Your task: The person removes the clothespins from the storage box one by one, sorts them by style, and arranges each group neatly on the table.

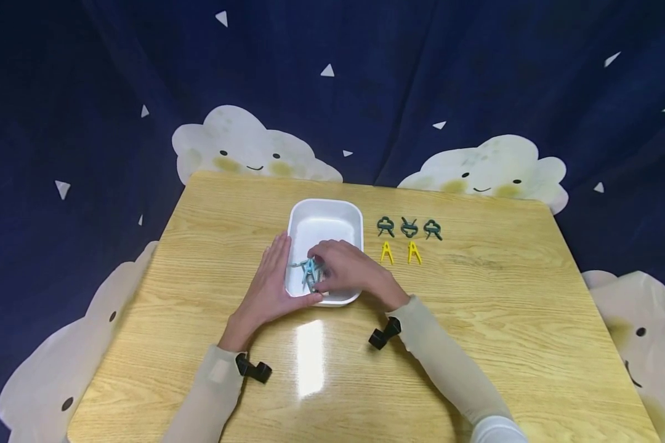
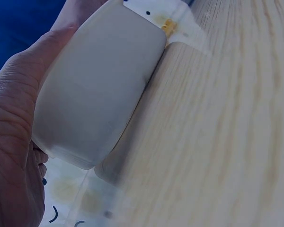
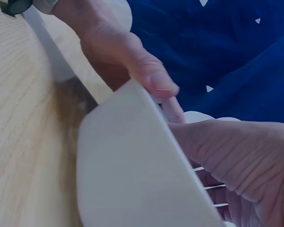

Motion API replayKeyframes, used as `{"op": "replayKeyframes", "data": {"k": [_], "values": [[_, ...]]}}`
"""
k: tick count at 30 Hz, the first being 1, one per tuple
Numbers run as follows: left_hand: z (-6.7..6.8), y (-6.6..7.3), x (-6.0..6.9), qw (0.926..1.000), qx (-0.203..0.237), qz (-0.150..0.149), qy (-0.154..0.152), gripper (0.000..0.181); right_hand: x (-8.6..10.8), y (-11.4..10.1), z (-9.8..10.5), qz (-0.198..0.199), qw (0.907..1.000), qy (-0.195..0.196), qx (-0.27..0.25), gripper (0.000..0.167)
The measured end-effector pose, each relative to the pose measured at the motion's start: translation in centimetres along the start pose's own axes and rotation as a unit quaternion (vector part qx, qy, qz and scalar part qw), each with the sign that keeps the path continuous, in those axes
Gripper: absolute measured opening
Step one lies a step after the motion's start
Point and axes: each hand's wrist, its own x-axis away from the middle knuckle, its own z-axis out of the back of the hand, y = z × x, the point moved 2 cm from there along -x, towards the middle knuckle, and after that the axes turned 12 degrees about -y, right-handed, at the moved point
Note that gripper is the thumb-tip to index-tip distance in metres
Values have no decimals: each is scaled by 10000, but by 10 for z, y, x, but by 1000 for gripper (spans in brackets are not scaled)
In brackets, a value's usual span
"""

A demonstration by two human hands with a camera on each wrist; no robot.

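A white plastic bin (image 1: 324,211) stands on the table, with several clips, some light blue and some dark, in its near left part. My left hand (image 1: 271,283) holds the bin at its near left corner, fingers along the left wall and thumb across the near rim. Inside the bin, my right hand (image 1: 343,266) reaches down with bent fingers beside a light blue clip (image 1: 309,268). Whether it pinches a clip is hidden. The right wrist view shows the left thumb (image 3: 158,82) over the rim; the bin wall hides the right fingertips.
To the right of the bin, three dark green clips (image 1: 409,227) lie in a row on the wooden table (image 1: 510,295). Below them are two yellow clips (image 1: 386,252) side by side. A dark blue curtain (image 1: 377,86) with clouds surrounds the table.
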Motion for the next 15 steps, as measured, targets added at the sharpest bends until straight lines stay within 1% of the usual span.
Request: {"op": "replayKeyframes", "data": {"k": [8, 12, 15], "values": [[-1, 0, 0, 9999, 53, 89, -70, 141, 22, 7, 19, -85, 9992, 339, -209, 60], [-1, -1, -1, 9999, 54, 80, -63, 141, 33, 11, 30, -93, 9983, 525, -237, 58], [-1, 0, -1, 9999, 66, 75, -47, 141, 39, 14, 37, -108, 9979, 592, -225, 57]]}}
